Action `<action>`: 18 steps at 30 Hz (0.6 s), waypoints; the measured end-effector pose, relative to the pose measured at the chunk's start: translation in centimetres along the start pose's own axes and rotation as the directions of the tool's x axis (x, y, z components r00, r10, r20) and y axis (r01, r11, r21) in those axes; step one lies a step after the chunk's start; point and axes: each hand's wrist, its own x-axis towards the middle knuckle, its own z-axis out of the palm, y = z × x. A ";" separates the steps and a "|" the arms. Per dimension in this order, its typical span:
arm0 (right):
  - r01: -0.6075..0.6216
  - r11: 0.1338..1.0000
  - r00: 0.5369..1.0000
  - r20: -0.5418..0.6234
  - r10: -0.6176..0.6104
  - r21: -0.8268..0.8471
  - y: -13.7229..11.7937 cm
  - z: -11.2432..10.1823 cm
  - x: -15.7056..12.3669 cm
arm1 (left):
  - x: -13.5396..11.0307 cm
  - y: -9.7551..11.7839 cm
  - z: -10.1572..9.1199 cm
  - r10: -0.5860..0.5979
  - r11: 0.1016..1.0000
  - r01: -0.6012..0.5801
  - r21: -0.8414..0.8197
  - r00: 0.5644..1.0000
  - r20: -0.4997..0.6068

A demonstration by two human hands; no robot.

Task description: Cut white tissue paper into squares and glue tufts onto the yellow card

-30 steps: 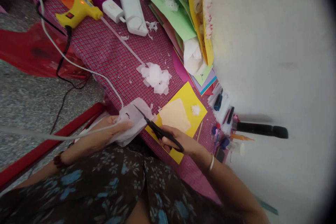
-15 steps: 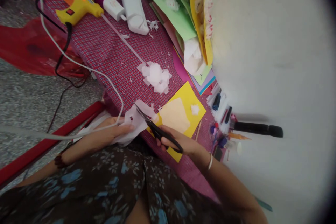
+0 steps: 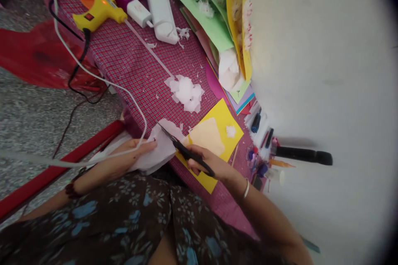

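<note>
While the right hand [image 3: 201, 161] curls snugly round their handles, the black scissors [image 3: 184, 151] point forward and leftward, their long axis slanting from it across the white tissue paper [image 3: 164, 147]. Between the 2 hands lies this paper, pinched by the left hand [image 3: 132, 155]. A yellow sheet [image 3: 229, 149] extends beyond the right hand.

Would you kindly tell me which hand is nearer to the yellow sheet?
Right. The right hand overlaps the yellow sheet in this view, holding scissors; the left hand is farther off, to the sheet's left, holding white paper.
</note>
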 end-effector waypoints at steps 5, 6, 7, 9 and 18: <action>-0.010 0.999 1.000 -0.012 0.011 0.037 -0.2 0.0 0.1 | -0.8 1.4 0.5 -0.049 0.996 0.055 0.071 0.995 -0.087; -0.014 0.999 1.000 -0.015 0.015 0.044 -0.2 0.0 0.1 | -0.8 1.4 0.5 -0.061 0.996 0.067 0.063 0.995 -0.084; -0.018 0.999 1.000 -0.018 0.019 0.049 -0.3 -0.1 0.2 | -0.8 1.3 0.5 -0.078 0.996 0.082 0.046 0.994 -0.076; -0.029 0.998 0.999 -0.016 0.030 0.054 -0.4 -0.1 0.3 | -0.9 1.2 0.4 -0.100 0.995 0.100 0.003 0.992 -0.073; -0.061 0.994 0.997 -0.030 0.064 0.094 -0.3 -0.2 0.9 | -0.8 0.8 0.3 -0.041 0.989 0.032 -0.147 0.997 -0.061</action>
